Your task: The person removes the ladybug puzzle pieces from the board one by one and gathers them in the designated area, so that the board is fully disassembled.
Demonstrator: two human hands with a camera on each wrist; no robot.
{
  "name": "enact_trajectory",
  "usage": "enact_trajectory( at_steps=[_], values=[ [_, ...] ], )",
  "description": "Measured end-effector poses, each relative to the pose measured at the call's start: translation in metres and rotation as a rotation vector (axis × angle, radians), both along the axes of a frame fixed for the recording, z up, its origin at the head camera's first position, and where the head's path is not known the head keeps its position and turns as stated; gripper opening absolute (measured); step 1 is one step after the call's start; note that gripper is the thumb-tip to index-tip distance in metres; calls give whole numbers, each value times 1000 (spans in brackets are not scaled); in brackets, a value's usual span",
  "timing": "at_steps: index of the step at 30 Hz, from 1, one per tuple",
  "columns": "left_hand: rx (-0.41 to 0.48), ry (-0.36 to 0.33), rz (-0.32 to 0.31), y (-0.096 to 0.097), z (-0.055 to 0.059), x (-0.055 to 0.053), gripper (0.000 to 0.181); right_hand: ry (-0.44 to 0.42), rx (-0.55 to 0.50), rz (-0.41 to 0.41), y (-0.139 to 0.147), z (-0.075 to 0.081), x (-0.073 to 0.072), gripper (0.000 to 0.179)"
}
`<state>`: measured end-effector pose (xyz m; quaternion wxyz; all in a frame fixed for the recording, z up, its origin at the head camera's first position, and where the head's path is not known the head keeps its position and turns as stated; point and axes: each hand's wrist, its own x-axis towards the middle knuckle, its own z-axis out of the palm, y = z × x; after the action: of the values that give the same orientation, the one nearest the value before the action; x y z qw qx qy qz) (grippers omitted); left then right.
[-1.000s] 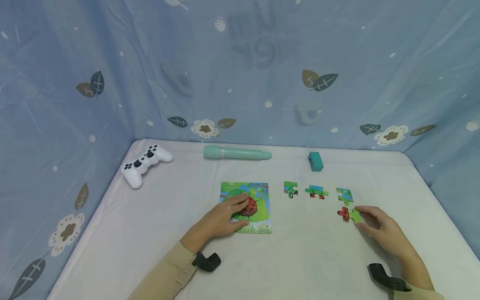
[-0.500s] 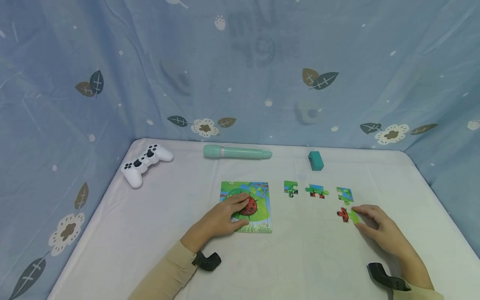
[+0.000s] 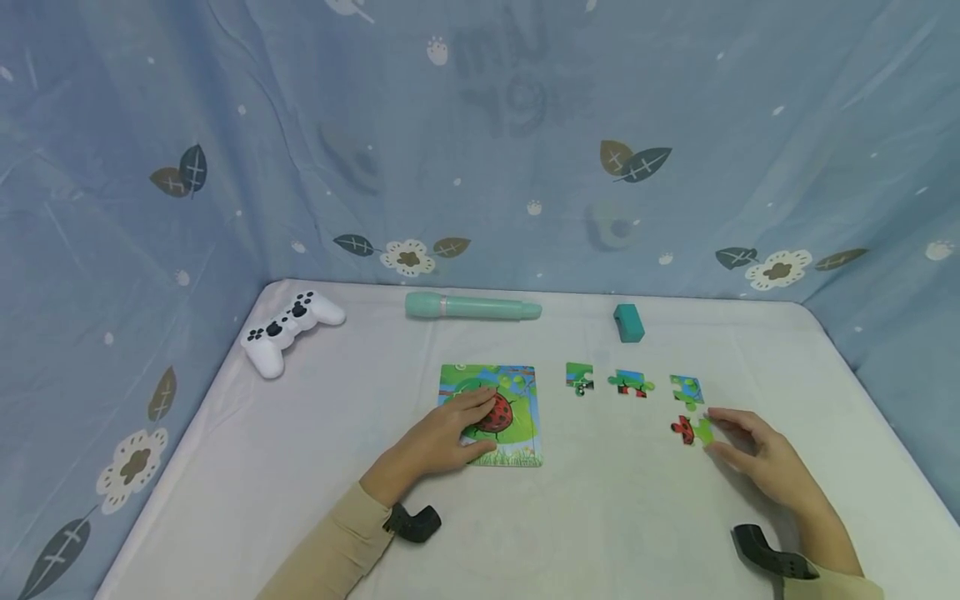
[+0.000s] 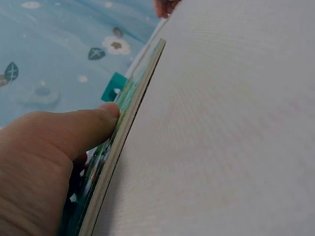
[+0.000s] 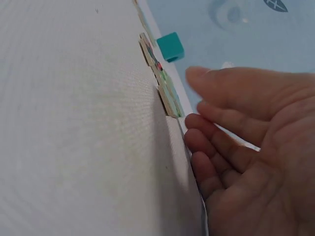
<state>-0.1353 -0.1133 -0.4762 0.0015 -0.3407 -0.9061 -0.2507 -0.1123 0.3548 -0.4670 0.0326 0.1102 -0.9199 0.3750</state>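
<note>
My left hand [image 3: 438,437] rests on a ladybug jigsaw board [image 3: 522,429], its fingers lying over the picture. In the left wrist view the thumb [image 4: 93,125] lies along the board's top near its thick edge [image 4: 129,115]. My right hand [image 3: 765,458] stands at the right with thumb and index finger parted beside a red and green puzzle piece [image 3: 684,430]. The right wrist view shows these fingertips a little apart from the piece [image 5: 170,102]. Just behind it lies a blue and green piece [image 3: 688,389].
Two more puzzle pieces lie between the board and my right hand, a green one [image 3: 579,377] and a blue-red one [image 3: 631,383]. Behind are a mint microphone-shaped stick [image 3: 472,307], a teal block [image 3: 629,323] and a white game controller [image 3: 292,332]. Patterned cloth [image 3: 480,150] walls the table's back.
My right thumb and index finger have come off the red and green piece and spread slightly; it stays on the table. The left hand has not moved.
</note>
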Motion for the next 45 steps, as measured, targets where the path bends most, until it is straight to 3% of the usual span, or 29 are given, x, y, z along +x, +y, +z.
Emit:
enact_trajectory(
  at_steps=[6,13,22,28,33,39,45],
  values=[
    [53,-38,10,-2,1,0,68,59,0,-7,-15,16,3,50],
    [79,-70,66,-17,2,-4,73,53,-2,107,-56,38,3,50],
    [60,-73,90,-33,2,-1,72,9,-110,354,-124,33,-16,52],
    [46,-106,93,-34,-1,2,69,-70,-103,452,-176,34,-27,54],
    [71,-91,81,-32,-5,0,68,-156,-92,519,-216,29,-39,57],
    [81,-88,63,-30,-5,-1,68,-148,-14,497,-244,22,-46,59],
    [53,-91,92,-32,-2,-1,68,-114,10,451,-255,18,-44,56]
  ],
)
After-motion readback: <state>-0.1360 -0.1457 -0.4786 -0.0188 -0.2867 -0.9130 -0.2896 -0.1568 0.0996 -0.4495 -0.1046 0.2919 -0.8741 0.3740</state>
